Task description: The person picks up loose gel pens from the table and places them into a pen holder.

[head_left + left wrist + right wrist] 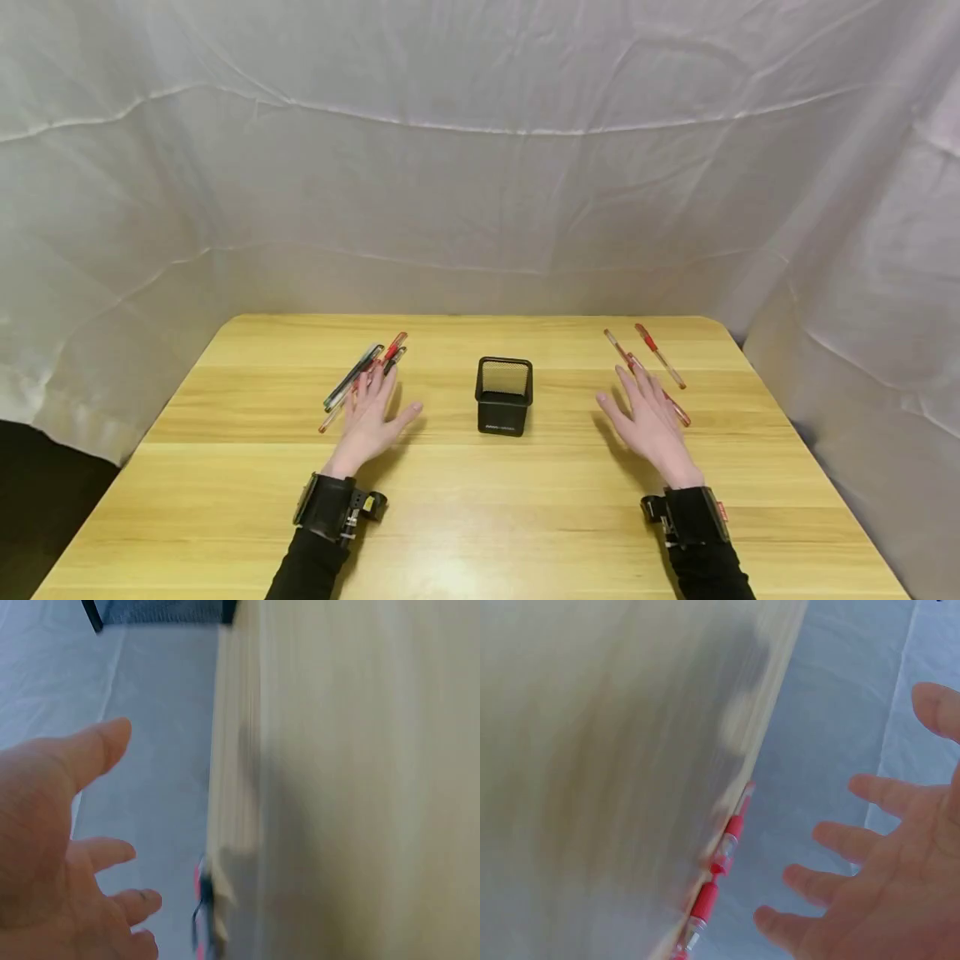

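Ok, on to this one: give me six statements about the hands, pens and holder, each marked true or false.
1. The black mesh holder stands between the left hand and the right hand. True.
2. The left hand grips a pen. False: its fingers are spread and hold nothing.
3. Pens lie on either side of the holder. True.
4. Pens stick up out of the holder. False: the visible pens lie on the table.
5. The right hand holds nothing. True.
6. All the pens near the left hand are red. False: dark ones lie there too.

Left grip [367,427] and right grip [651,427] splayed
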Available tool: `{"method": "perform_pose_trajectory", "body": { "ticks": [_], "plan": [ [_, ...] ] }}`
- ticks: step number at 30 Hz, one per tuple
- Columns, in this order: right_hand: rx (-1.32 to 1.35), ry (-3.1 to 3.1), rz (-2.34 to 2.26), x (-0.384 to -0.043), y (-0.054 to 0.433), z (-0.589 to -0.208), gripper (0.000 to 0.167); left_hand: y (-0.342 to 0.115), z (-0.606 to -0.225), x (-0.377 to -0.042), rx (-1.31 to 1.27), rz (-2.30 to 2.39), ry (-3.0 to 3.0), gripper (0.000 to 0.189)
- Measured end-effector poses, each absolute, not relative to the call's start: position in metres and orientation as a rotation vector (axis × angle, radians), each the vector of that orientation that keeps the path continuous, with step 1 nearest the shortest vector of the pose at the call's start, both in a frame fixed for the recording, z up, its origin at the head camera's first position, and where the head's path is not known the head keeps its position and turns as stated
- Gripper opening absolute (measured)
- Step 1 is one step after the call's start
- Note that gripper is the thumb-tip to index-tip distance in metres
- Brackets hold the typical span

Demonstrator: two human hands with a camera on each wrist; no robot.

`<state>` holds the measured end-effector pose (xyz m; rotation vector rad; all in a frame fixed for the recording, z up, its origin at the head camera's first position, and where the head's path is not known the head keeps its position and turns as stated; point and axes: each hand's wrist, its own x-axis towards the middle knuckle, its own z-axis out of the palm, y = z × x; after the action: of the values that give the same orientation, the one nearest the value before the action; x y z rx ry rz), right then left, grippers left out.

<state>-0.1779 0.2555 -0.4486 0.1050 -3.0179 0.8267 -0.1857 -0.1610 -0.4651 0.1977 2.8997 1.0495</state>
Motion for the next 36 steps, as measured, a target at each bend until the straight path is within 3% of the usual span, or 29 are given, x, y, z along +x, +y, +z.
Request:
{"method": "perform_pose_trajectory", "body": {
  "ticks": [15, 36],
  "plan": [
    [0.165, -2.878, 1.052, -0.181, 0.255, -0.451, 0.069, -0.113, -0.487, -0.19, 0.399, 1.787, 2.316, 0.093],
    [0.194, -2.894, 1.087, -0.177, 0.252, -0.452, 0.068, -0.079, -0.494, -0.198, 0.404, 2.031, 1.989, 0.101]
  ]
}}
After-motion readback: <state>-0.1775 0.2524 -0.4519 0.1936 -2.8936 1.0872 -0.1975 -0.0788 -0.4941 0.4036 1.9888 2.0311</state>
